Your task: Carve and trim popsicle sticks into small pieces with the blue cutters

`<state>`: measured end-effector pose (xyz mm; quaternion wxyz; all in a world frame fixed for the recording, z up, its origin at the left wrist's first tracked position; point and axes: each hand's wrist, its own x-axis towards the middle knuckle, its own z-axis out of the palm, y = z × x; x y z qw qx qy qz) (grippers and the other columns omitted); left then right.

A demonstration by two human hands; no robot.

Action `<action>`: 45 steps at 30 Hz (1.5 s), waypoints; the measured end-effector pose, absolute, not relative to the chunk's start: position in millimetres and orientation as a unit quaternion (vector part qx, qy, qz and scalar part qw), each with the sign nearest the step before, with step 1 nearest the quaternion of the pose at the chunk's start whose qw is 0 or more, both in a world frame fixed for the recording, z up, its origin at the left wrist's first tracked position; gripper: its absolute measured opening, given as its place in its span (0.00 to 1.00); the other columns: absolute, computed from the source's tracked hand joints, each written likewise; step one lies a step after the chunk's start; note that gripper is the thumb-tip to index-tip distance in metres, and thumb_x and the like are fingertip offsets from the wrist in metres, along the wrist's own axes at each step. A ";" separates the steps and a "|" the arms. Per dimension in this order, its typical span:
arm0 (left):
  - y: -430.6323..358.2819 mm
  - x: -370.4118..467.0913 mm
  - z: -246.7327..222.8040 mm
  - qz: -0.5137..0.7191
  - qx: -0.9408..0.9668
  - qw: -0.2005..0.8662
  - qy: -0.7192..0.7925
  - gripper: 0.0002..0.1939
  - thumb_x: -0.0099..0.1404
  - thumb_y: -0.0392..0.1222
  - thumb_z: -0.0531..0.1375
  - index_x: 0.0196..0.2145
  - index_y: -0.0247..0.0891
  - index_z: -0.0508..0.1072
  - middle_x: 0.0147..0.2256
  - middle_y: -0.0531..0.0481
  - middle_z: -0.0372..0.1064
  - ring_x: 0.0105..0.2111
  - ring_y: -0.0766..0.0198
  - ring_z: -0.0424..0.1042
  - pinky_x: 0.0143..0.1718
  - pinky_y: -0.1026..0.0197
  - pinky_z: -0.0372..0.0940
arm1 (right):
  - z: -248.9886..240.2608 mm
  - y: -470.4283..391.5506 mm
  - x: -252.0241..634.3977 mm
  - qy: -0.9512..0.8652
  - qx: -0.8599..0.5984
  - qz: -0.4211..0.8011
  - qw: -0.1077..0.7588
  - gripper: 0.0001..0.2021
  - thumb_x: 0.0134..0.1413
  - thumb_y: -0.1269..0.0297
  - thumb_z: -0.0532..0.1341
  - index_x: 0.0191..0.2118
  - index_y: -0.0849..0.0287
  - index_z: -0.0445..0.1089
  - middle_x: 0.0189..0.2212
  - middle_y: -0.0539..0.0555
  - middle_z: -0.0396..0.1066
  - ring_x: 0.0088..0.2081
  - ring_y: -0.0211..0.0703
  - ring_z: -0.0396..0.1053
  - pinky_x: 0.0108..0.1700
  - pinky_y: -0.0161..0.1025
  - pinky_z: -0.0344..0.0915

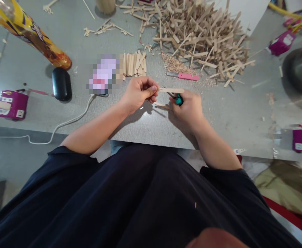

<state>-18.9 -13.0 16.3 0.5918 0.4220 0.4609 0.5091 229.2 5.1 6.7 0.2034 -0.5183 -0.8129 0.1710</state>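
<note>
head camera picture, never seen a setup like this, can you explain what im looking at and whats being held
There is no machine here, just a person's two bare hands. The one picture comes from a camera worn on the head, looking forward and down, so the wearer's dark shirt fills the bottom.

The left hand pinches one end of a wooden stick. The right hand grips a small green-handled tool.

On the grey table lie a big heap of sticks, a neater row of sticks, a pink-handled cutter and a black case.
</note>
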 end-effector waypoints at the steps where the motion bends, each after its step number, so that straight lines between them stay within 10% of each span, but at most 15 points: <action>1: -13.5 -19.3 17.3 0.511 0.427 0.587 0.460 0.14 0.77 0.36 0.76 0.35 0.37 0.78 0.28 0.54 0.79 0.23 0.71 0.77 0.30 0.66 0.73 | 6.9 5.8 230.0 -0.817 -0.513 0.175 0.198 0.09 0.69 0.54 0.62 0.42 0.51 0.77 0.42 0.65 0.86 0.42 0.66 0.80 0.44 0.57 0.67; 21: -33.9 -3.7 22.5 0.476 0.329 0.684 0.445 0.18 0.78 0.34 0.74 0.32 0.38 0.73 0.25 0.55 0.79 0.21 0.72 0.77 0.25 0.69 0.70 | -8.7 0.3 230.0 -0.855 -0.472 0.080 0.198 0.10 0.65 0.69 0.63 0.49 0.51 0.68 0.50 0.67 0.75 0.54 0.70 0.70 0.57 0.67 0.68; 45: -26.5 -31.2 24.2 0.490 0.619 0.420 0.448 0.14 0.67 0.23 0.72 0.31 0.40 0.81 0.26 0.55 0.76 0.26 0.67 0.76 0.32 0.61 0.69 | 26.2 0.9 233.9 -0.874 -0.393 0.267 0.103 0.10 0.69 0.56 0.62 0.39 0.49 0.60 0.34 0.57 0.73 0.34 0.53 0.65 0.40 0.49 0.56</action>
